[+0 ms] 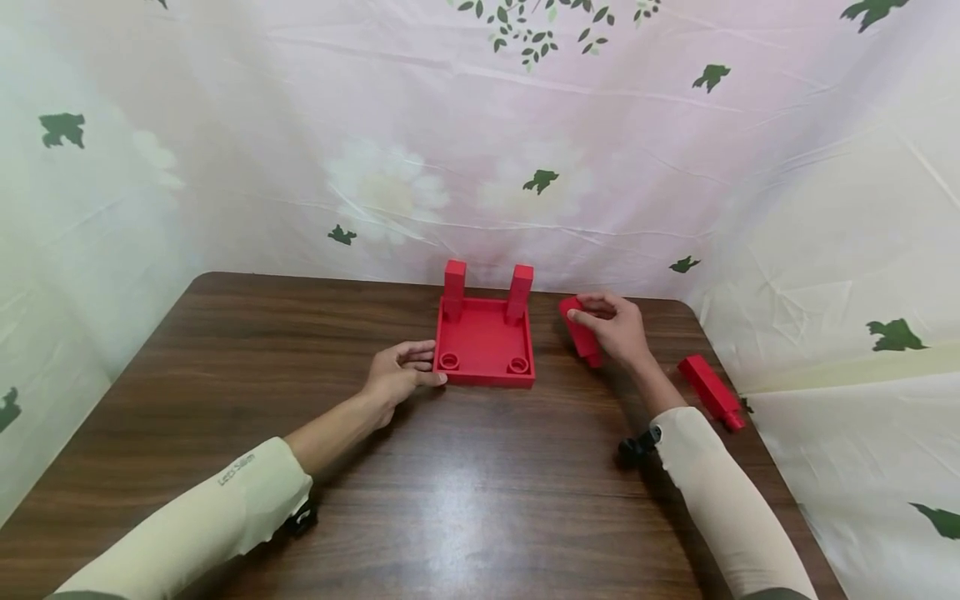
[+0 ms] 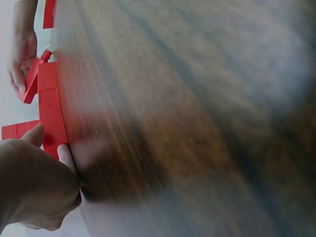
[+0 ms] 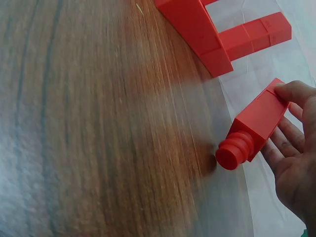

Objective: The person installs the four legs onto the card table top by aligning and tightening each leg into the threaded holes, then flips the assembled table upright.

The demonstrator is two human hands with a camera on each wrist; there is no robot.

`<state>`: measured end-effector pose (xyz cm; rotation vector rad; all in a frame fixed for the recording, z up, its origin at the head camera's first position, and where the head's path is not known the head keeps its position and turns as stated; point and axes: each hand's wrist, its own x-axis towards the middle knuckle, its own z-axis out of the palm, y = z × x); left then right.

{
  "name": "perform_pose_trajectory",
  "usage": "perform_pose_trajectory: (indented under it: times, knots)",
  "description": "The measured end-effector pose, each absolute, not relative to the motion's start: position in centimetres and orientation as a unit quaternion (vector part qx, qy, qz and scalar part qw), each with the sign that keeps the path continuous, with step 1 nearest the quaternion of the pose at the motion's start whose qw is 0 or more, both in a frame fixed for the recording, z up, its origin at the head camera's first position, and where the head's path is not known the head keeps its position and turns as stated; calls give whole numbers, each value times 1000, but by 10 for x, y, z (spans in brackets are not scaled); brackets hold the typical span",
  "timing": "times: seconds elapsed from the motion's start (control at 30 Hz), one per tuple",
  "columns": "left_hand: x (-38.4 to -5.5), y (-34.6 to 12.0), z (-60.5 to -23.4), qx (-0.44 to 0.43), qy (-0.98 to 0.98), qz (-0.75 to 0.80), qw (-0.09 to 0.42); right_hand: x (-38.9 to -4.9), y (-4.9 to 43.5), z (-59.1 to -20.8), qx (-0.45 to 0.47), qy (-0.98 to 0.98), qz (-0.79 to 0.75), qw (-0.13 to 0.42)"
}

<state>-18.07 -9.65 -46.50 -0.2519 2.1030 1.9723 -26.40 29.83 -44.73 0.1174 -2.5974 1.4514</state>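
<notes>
A red toy table top [image 1: 483, 337] lies underside up near the back of the wooden table. Two square legs stand on its far corners; round sockets [image 1: 518, 365] show at both near corners. My left hand [image 1: 397, 375] grips its near left corner, the thumb at the front edge and the fingers along the side. To the right of it, my right hand [image 1: 617, 327] pinches a red table leg [image 3: 259, 116] by its plain end. This leg is tilted, its round, ridged peg [image 3: 234, 150] pointing down toward the tabletop.
Another red leg [image 1: 711, 392] lies near the right edge of the wooden table [image 1: 450, 500], its peg toward the front. A patterned cloth [image 1: 450, 150] hangs behind the table and along both sides.
</notes>
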Motion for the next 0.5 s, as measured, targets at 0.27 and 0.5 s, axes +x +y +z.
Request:
perform_pose_trajectory:
  times: [0.27,0.5]
  knots:
    - [-178,-95,-465,-87,720,678,117,-263,292,-450,42,-820,566,76]
    - [-178,-94,-465,-96,723,675,108,-257,275,-447,46,-791,603,96]
